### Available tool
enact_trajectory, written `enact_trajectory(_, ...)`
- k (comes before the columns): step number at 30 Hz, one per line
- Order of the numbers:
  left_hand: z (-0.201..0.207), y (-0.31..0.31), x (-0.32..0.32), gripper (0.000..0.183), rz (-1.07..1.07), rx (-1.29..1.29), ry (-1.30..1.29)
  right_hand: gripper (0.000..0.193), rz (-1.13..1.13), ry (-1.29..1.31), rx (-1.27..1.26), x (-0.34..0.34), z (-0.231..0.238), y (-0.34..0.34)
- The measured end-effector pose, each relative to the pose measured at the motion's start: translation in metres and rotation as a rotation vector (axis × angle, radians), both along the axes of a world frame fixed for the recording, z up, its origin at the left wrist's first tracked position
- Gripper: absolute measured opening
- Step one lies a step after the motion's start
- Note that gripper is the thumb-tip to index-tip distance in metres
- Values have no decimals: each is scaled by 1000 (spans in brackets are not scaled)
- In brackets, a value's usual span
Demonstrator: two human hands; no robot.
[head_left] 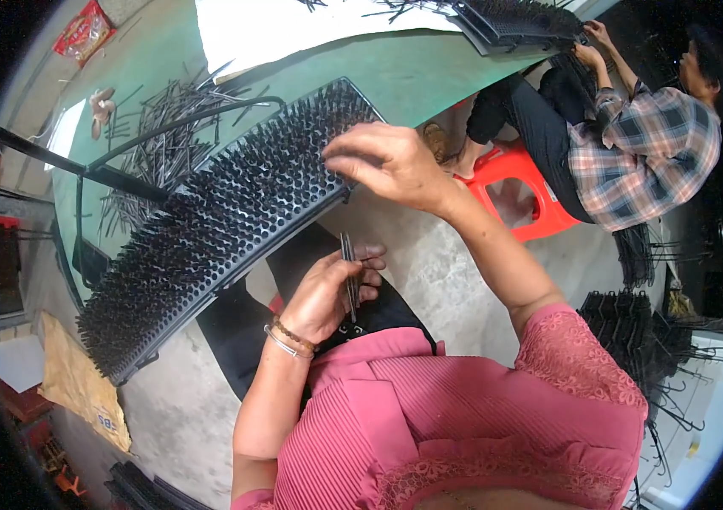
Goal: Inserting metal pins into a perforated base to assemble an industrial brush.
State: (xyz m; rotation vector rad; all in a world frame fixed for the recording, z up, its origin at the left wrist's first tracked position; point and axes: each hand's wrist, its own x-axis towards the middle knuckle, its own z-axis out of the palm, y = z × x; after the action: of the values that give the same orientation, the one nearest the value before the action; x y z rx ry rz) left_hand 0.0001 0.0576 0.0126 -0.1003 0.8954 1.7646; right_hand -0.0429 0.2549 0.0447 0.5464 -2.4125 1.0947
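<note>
A long, curved black rack [293, 223] full of holes slants across the view, thickly set with upright dark pegs like bristles. Over its right end is my right hand [391, 166], thumb and fingertips drawn together close to the pegs; anything between them is too small to make out. Lower down, in front of my lap, my left hand [323, 293] is closed around a few thin dark strips [350, 276], which stand nearly upright between thumb and fingers.
Loose dark strips [166, 127] lie heaped on the green tabletop [412, 81] behind the rack. A black metal bar frame [124, 180] stands at left. Far right, a co-worker in a plaid shirt [642, 149] sits on a red stool [540, 200] and handles another rack [514, 25].
</note>
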Motion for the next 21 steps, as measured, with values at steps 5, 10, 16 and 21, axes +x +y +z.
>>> enact_trajectory(5,-1,-1,-1,33,-8,23,-31,16,2,62,66,1,-4,-4)
enact_trajectory(10,-1,-3,0,33,-26,62,-37,20,-11,154,133,2,-11,-4)
enact_trajectory(16,-2,-4,-4,38,-23,93,-8,21,-91,211,253,9,-2,-9)
enact_trajectory(21,9,-4,-3,35,24,135,63,22,35,-416,-78,39,8,-10)
